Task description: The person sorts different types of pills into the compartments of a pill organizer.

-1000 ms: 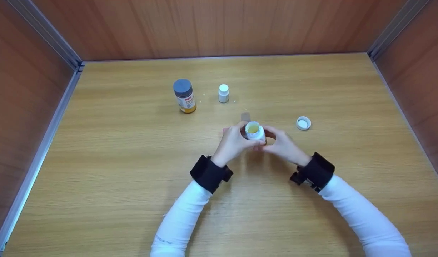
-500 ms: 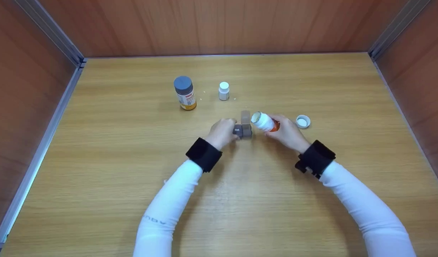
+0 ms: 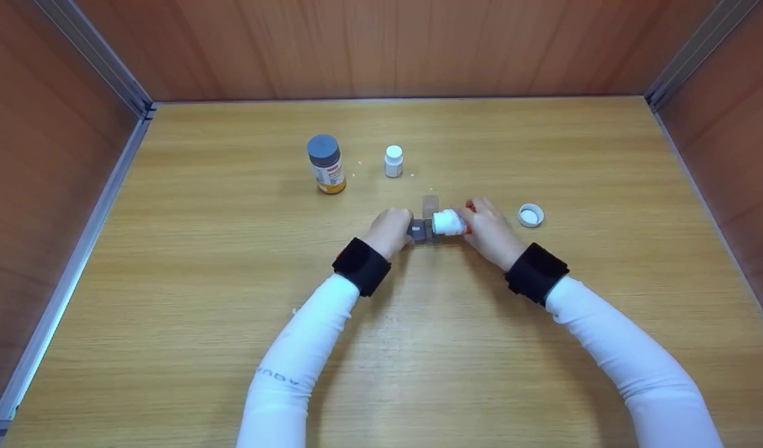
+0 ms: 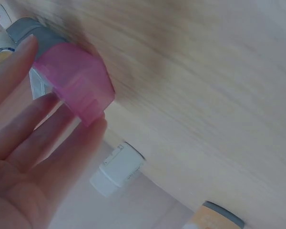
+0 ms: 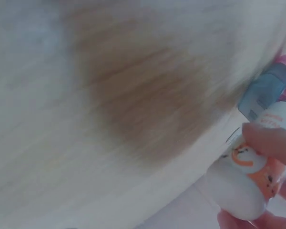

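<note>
Right hand [image 3: 490,233] gripping tipped bottle [image 3: 447,223], cap [image 3: 531,215] nearby, jar [image 3: 326,164], small bottle [image 3: 393,162] beyond

We're holding a white-and-orange cylindrical plastic bottle [image 3: 447,222] in R hand [image 3: 488,233], mouth facing L, by grey-and-pink boxy plastic pillbox [image 3: 417,231] in L hand [image 3: 389,231]. Round white plastic cap [image 3: 531,215] is lying farther R; small white cylindrical bottle [image 3: 393,163] is standing behind, w/ tall blue-lidded jar [image 3: 327,168] on its L.

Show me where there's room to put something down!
Bare table lies left of the blue-capped jar, right of the loose cap, and between the sleeves. It's crowded where left hand, pillbox, held bottle and right hand bunch together.
</note>
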Demonstrator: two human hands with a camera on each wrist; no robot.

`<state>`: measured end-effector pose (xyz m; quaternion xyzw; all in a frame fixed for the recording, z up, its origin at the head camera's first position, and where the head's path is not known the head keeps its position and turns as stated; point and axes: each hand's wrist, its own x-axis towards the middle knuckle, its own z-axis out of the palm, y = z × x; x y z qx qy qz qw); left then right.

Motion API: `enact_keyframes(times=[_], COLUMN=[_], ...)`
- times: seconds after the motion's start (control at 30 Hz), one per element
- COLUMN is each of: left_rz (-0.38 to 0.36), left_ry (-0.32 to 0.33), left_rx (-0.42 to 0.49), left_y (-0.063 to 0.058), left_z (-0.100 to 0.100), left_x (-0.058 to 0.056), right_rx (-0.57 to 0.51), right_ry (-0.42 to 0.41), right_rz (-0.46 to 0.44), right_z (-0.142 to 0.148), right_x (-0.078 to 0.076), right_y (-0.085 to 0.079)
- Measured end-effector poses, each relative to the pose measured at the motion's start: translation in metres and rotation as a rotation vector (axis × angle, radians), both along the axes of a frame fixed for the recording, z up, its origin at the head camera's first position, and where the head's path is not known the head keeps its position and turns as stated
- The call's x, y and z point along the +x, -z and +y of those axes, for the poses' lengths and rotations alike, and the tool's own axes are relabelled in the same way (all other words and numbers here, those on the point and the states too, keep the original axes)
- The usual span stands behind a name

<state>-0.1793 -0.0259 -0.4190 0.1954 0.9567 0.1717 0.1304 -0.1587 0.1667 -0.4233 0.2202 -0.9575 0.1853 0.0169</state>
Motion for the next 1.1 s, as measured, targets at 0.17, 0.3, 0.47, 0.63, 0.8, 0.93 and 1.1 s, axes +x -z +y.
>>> enact_keyframes(times=[0.17,0.3,0.47,0.63,0.8,0.93,1.1], left_rz=[-0.021,-0.028,-0.016,-0.010,-0.001,0.001,0.006], left_ry=[-0.010,-0.015,-0.007,0.005,0.003,-0.004,-0.008], left_rx=[0.001,-0.004,-0.014,-0.018,-0.017,-0.016,-0.018], left_y=[-0.001,-0.002,-0.001,-0.001,-0.001,0.000,-0.001], left_z=[0.003,0.004,0.004,0.005,0.005,0.004,0.002], left_x=[-0.001,-0.002,-0.002,-0.003,-0.004,-0.003,-0.002], right_rx=[0.040,0.074,0.093,0.083,0.082,0.070,-0.044], right_ry=[-0.029,-0.078,-0.134,-0.152,-0.158,-0.149,-0.073], right_rz=[0.106,0.240,0.393,0.412,0.430,0.415,0.243], right_z=[-0.002,-0.002,-0.001,-0.001,-0.001,-0.001,0.002], right_x=[-0.001,-0.002,-0.004,-0.004,-0.004,-0.005,-0.005], right_y=[-0.001,0.002,0.008,0.009,0.010,0.011,0.011])
